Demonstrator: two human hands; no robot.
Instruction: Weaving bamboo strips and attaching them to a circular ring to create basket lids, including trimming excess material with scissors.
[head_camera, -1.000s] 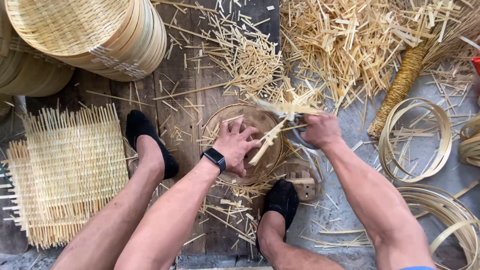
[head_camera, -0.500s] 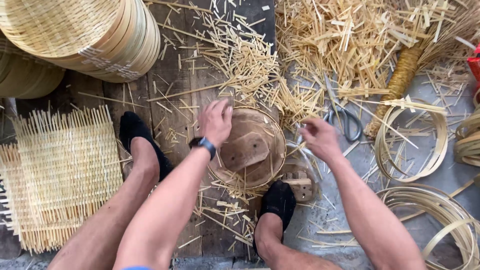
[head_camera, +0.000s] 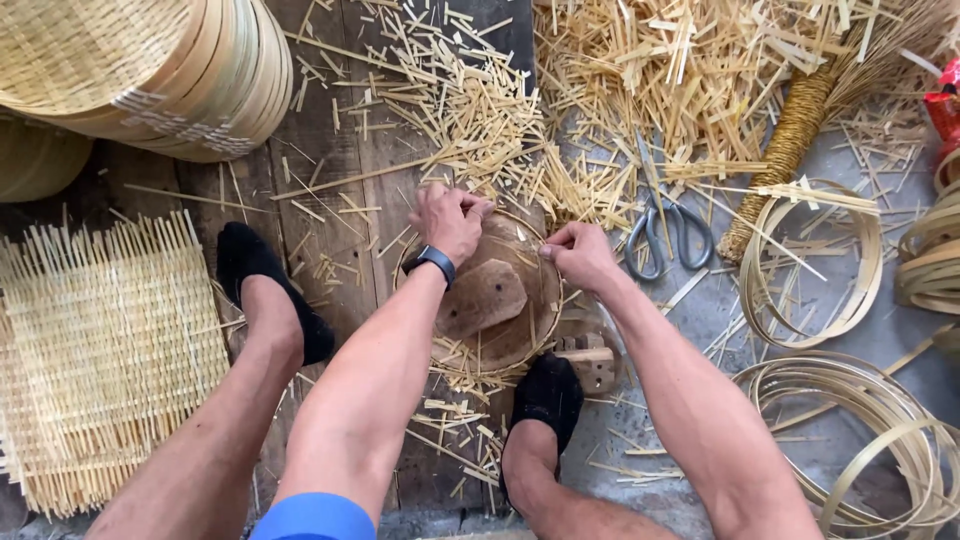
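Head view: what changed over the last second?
The right hand let go of the scissors, which now lie on the floor to its right, and returned to the round basket rim. The left hand moved up to the far rim. Both now pinch the edge. Feet, woven mat and stacked baskets are unchanged.

Both hands grip the far rim of a round basket (head_camera: 490, 300) between the feet, left hand (head_camera: 450, 220) and right hand (head_camera: 578, 255) nearly touching, with scissors (head_camera: 668, 228) just right of it and a woven mat (head_camera: 100, 350) well left.
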